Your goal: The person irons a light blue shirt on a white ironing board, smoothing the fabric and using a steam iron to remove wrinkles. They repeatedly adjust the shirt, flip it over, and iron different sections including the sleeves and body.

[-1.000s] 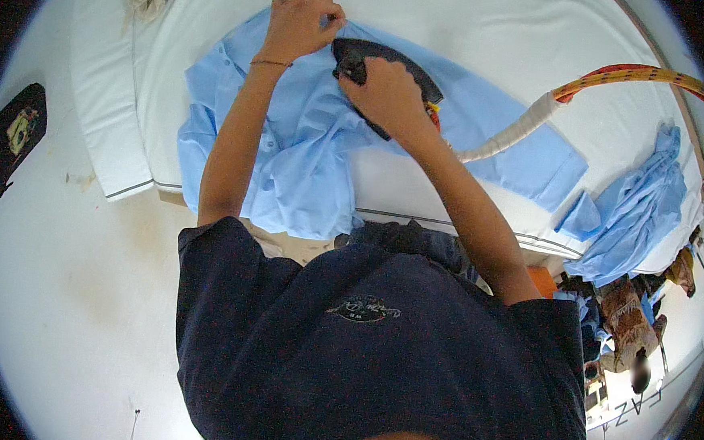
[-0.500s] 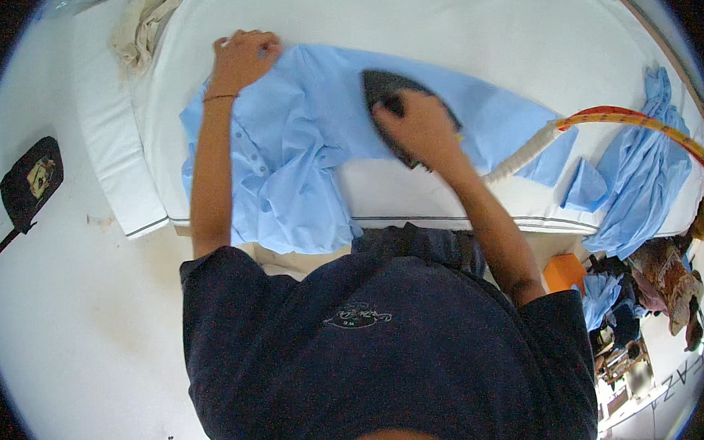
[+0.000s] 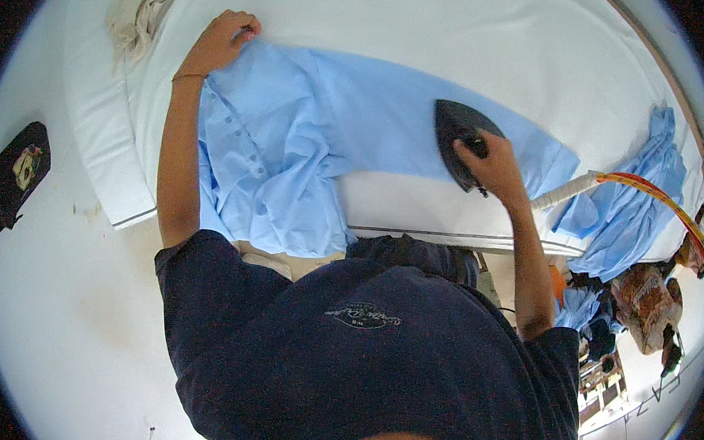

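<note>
Light-blue woven shirt with a row of small buttons (image 3: 375, 112) is lying across the padded, white-covered ironing table (image 3: 417, 204) in front of the person, its sleeve stretching out flat to the right and its body bunching in loose folds on the left, where the lower part is drooping past the table's near edge. Black, pointed clothes iron (image 3: 451, 133) is resting on the outer part of that sleeve, its tip pointing away from the person and slightly left, its heel sitting around the sleeve's near edge. The right hand (image 3: 492, 164) is gripping the iron's handle, fingers wrapping around it from the near side. The left hand (image 3: 222, 39), a thin dark bracelet (image 3: 190, 76) circling its wrist, is curling its fingers at the far left corner of the shirt; whether they are pinching the cloth, I cannot tell. A white-wrapped section of cable (image 3: 563, 190) is leading rightward from beside the right wrist and joining a curving orange-and-red cord (image 3: 660, 196). Beneath this cord, a second, crumpled light-blue garment (image 3: 635, 209) is lying near the table's right end, well apart from the left hand. At the far left, a wrinkled beige cloth (image 3: 149, 6) is lying on the white covering. The person is wearing a dark navy T-shirt (image 3: 375, 367) with a small pale chest print.
</note>
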A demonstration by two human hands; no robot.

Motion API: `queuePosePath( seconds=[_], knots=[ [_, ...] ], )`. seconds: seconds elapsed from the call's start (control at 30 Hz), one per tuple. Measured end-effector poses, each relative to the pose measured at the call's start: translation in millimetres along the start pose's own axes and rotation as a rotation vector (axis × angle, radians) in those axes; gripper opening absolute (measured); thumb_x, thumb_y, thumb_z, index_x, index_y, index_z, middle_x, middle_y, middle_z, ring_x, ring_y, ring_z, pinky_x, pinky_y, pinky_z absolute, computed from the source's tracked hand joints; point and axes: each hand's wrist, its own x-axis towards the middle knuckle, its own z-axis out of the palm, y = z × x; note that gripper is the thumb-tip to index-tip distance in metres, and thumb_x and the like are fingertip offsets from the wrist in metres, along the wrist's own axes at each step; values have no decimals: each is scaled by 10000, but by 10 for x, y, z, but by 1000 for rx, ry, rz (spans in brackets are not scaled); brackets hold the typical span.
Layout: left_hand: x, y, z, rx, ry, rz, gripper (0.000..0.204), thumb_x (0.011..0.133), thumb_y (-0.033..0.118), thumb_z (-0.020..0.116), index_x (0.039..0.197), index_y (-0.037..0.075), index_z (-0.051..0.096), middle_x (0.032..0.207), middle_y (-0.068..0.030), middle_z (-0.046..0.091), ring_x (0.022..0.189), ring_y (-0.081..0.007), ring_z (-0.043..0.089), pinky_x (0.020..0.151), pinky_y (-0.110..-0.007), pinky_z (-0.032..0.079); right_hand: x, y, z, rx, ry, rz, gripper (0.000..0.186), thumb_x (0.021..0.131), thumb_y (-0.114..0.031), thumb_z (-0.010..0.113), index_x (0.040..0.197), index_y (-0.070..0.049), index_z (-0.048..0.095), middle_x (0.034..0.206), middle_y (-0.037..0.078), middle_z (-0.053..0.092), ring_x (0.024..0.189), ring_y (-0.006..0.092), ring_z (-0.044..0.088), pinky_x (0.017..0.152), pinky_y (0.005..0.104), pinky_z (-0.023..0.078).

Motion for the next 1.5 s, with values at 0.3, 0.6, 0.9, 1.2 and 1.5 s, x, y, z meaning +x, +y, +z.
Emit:
queuePosePath(
  seconds=[0.3,0.6,0.9,1.2,1.5],
  knots=[
    [-369,1174,809,327,707,-291,394,900,369,655,1204,118,656,1231,-67,644,1213,-243,562,1101,-525,313,142,-607,224,23,-150,11,575,847,-440,731,1090,79,682,875,291,697,815,445,689,784,459,544],
    [-782,1145,1096,148,533,-249,735,897,508,652,1500,139,448,1598,-99,336,1485,-346,282,1172,-671,135,104,-545,303,6,-64,-38,557,870,-432,717,1049,94,669,847,288,692,797,448,688,746,468,539],
    [-1514,1156,795,114,540,-346,448,933,337,654,1375,284,610,1581,-63,386,1488,-367,275,1187,-648,165,748,-2034,310,-94,54,-477,431,915,-393,664,945,37,669,861,272,675,815,479,635,753,508,511],
    [-2295,583,861,170,607,-784,441,1023,330,526,1453,234,518,1543,-125,413,1450,-348,344,1192,-592,207,2356,-2725,1139,-185,-44,-474,528,883,-417,650,1013,95,626,989,344,660,958,495,655,866,537,534],
    [-2527,243,1358,265,795,-853,418,1021,328,498,1393,148,565,1442,-106,535,1333,-309,471,1112,-466,309,2810,-3230,966,-281,35,-437,558,846,-444,691,1032,81,653,984,314,688,962,464,678,847,517,556]
  ],
)
